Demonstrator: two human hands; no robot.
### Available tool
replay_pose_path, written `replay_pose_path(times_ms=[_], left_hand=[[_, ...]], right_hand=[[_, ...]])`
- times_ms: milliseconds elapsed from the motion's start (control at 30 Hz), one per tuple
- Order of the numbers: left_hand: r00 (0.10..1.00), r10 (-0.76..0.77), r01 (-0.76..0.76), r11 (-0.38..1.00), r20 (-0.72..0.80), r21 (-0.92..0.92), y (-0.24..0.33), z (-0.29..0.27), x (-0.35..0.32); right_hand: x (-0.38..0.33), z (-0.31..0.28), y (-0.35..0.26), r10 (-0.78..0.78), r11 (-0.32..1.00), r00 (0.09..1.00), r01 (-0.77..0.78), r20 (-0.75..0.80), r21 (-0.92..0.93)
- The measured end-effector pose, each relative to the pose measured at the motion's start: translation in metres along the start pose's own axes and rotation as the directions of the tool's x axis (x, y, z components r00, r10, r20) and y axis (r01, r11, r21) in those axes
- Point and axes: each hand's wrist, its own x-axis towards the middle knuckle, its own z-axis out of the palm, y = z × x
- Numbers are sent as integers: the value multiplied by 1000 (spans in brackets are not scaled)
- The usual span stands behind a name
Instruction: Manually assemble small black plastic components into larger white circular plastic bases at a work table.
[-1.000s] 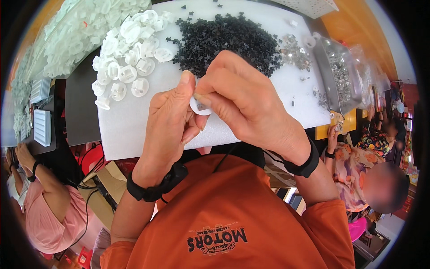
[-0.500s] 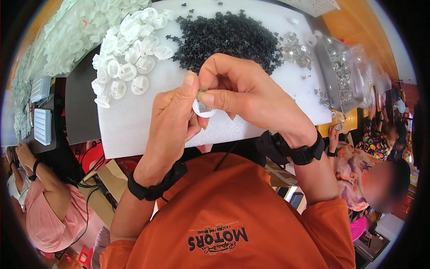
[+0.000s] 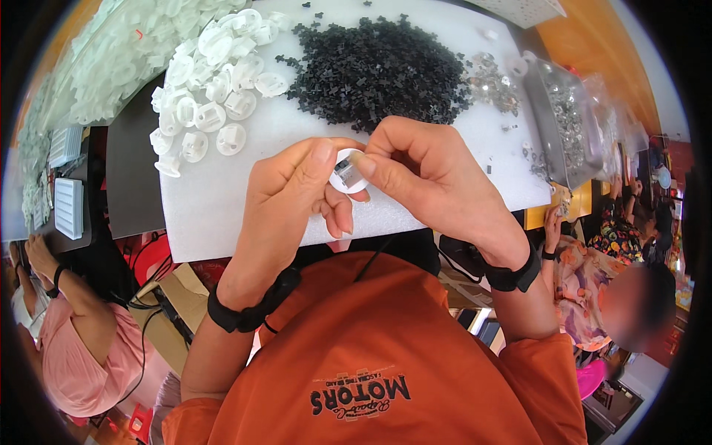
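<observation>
A small round white plastic part (image 3: 346, 185) with a grey metal piece on its face is held up over the near side of the white foam sheet. My left hand (image 3: 285, 185) grips its left side between thumb and fingers, the lower fingers curling beneath it. Against its upper right edge presses the thumb of my right hand (image 3: 430, 167), closed in a pinch; the fingertips behind that thumb are hidden. Beyond my hands lies a heap of small black plastic pieces (image 3: 378, 70). Similar white round parts (image 3: 222, 81) are piled to the left.
Loose metal pieces (image 3: 492, 85) lie on the foam sheet (image 3: 204, 211) beside a grey metal tray (image 3: 540, 126) of more. A bag of translucent parts (image 3: 126, 55) fills the far left. Co-workers sit on both sides, one in a pink top (image 3: 81, 356).
The round part has tilted to show more of its face and metal piece. My right hand has moved down and to the right, its thumb now at the part's upper right edge.
</observation>
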Motion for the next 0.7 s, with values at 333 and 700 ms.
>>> replay_pose_path(times_ms=[333,700], left_hand=[[1000,15,-14,997,-17,81,-1,1,-2],[998,24,-9,975,-66,220,-2,4,1]], right_hand=[[-1,4,10,-85,995,996,82,-41,-59],[-3,2,11,-100,992,993,95,-62,-79]])
